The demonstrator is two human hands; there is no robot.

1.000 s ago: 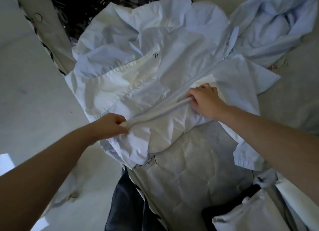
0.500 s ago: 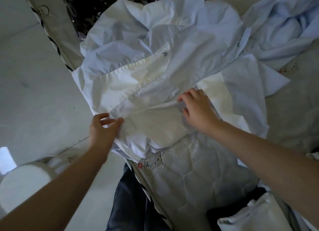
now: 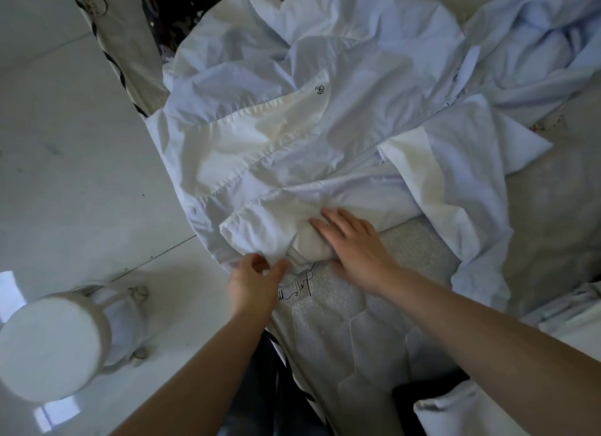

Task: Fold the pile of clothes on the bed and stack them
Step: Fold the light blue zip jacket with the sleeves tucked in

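A pale blue and white zip jacket (image 3: 292,136) lies spread over the corner of the bed (image 3: 374,331), its small round logo facing up. Its near hem is folded over into a thick band. My left hand (image 3: 255,279) pinches the jacket's bottom edge at the bed corner between thumb and fingers. My right hand (image 3: 349,243) lies flat with straight fingers, pressing down the folded hem. The jacket's hood and sleeve (image 3: 533,38) are bunched at the far right.
A round white stool (image 3: 48,344) stands on the pale floor (image 3: 65,142) at the lower left. Folded white and dark garments (image 3: 455,409) sit at the bottom right of the quilted mattress. A dark patterned cloth (image 3: 182,9) lies at the top.
Both hands moved nearer along the jacket's hem. The right hand let go of the hem and now lies flat on the fold; the left hand shifted down to the bottom corner.
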